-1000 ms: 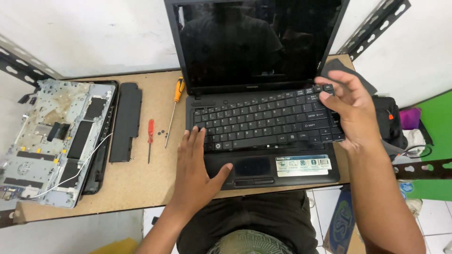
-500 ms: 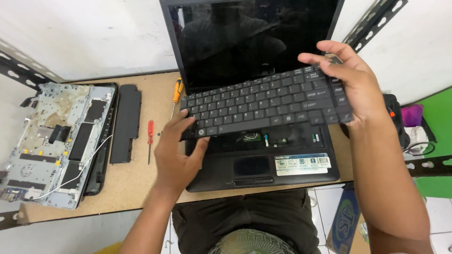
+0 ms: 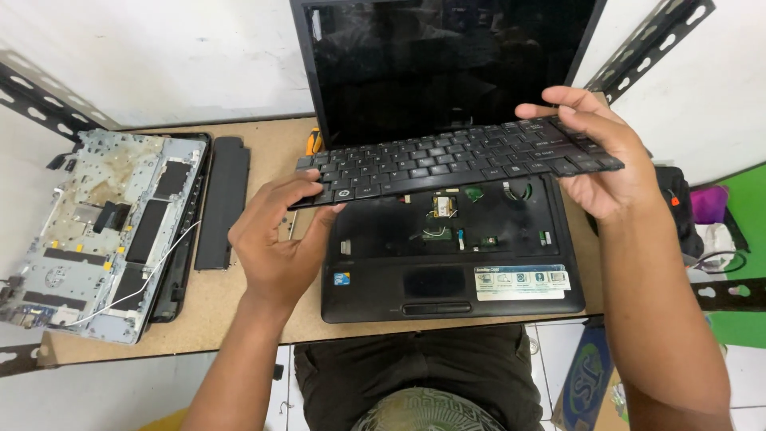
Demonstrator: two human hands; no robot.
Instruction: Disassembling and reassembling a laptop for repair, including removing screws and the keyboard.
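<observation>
- Two hands grip one keyboard (image 3: 455,160) above one open laptop (image 3: 447,255): left hand (image 3: 279,239), right hand (image 3: 606,160).
- One battery (image 3: 222,203) and one stripped chassis (image 3: 104,231) lie at the table's (image 3: 239,311) left edge.

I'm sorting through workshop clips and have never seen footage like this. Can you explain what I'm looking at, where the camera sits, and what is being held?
The camera sits on a person's head and looks down, so the two arms reaching in from below are that person's own. There is no machine, only bare hands. The left hand and the right hand each have a grip on one end of a black laptop keyboard, held above the open black laptop. Underneath, the laptop's keyboard bay shows small circuit parts. All this sits on a brown wooden table. To the left lie a dismantled laptop chassis with bare metal and a white wire, and a long black battery. An orange-handled tool peeks out by the laptop's left hinge.
</observation>
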